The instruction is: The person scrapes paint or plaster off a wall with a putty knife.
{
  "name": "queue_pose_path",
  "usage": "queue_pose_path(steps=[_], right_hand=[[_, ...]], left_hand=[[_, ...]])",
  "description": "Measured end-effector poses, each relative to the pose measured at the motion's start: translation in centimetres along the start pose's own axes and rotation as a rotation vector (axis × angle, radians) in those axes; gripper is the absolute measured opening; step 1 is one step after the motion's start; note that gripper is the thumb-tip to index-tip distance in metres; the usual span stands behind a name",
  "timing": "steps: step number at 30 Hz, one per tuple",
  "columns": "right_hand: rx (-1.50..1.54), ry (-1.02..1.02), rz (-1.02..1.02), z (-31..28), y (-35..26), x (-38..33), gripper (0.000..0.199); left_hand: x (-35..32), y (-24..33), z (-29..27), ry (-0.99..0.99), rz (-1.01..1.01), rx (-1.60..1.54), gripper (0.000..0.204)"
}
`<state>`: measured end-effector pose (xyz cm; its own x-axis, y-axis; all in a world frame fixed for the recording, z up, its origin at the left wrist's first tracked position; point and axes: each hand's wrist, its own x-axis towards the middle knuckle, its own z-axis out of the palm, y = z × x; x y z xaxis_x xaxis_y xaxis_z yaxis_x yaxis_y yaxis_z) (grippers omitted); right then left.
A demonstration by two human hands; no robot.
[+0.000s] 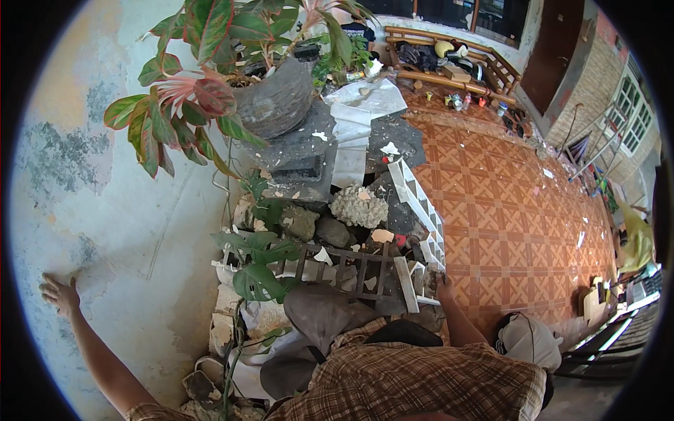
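My left hand [62,295] is open against the stained, peeling wall [133,231], its fingers spread and nothing in them. On the other side, my right hand [444,286] is at the edge of a white slatted frame [421,203] that looks like a ladder or rack. Its fingers are mostly hidden, so I cannot tell whether they grip it. Between my arms lie a dark grate [344,270], a rough pale stone [359,206] and flakes of paint. A large plant with red-edged leaves [210,91] grows from a dark pot [274,102] ahead.
Patterned orange tiles [505,217] spread to the right, dotted with pale flakes. A bamboo bench [449,67] loaded with things stands at the far wall. A person in dark clothing [358,31] is behind the plants. A pale cap-like item [530,340] is beside my right arm.
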<state>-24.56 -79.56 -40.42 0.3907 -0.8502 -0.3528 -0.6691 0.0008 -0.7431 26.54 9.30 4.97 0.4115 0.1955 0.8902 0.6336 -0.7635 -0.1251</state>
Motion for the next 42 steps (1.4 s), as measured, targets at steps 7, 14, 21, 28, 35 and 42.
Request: queue_pose_path(steps=[7, 14, 21, 28, 35, 42], right_hand=[[0.629, -0.080, 0.160, 2.1, 2.5, 5.1, 0.042], [0.993, -0.003, 0.352, 1.2, -1.4, 1.8, 0.013], [1.110, -0.067, 0.528, 2.1, 2.2, 3.3, 0.007], [0.889, -0.128, 0.432, 2.1, 0.2, 2.7, 0.006], [0.916, -0.178, 0.422, 3.1, -2.2, 1.8, 0.011], [0.916, -0.169, 0.466, 4.1, -1.2, 1.9, 0.013]], left_hand=[[-0.2, 0.5, -1.4, -0.060, -0.025, 0.030, 0.100], [-1.4, 3.0, -3.8, -0.168, -0.039, 0.056, 0.099], [-0.9, 1.4, -2.0, -0.027, 0.026, 0.006, 0.099], [-1.1, 2.1, -2.2, -0.158, -0.023, 0.068, 0.098], [-0.9, 0.6, -1.7, -0.050, -0.002, 0.044, 0.098], [-1.2, 1.7, -2.4, -0.100, -0.012, 0.056, 0.097]])
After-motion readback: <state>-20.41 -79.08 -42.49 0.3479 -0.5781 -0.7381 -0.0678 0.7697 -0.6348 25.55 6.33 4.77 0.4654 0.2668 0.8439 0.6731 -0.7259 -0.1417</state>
